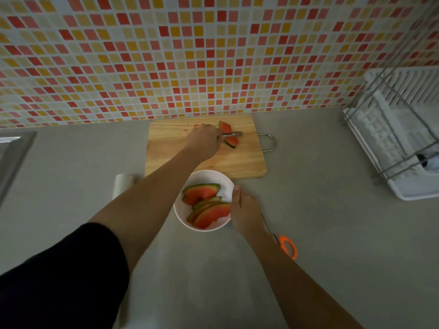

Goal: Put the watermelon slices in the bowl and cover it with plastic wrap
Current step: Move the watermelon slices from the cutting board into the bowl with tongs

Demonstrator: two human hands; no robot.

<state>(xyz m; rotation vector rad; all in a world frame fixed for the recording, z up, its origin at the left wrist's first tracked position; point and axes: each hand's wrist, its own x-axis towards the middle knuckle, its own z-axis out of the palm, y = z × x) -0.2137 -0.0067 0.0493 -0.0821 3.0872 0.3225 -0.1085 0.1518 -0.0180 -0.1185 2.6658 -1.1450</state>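
Note:
A white bowl stands on the grey counter just in front of a wooden cutting board. Several watermelon slices lie in the bowl. My right hand grips the bowl's right rim. My left hand reaches over the board and holds a metal utensil, seemingly tongs. The tongs lie across two watermelon slices at the back of the board. A roll that looks like plastic wrap lies left of the bowl, partly hidden by my left forearm.
Orange-handled scissors lie on the counter to the right of my right wrist. A white dish rack stands at the far right. A metal sink edge shows at the far left. A mosaic tile wall rises behind the board.

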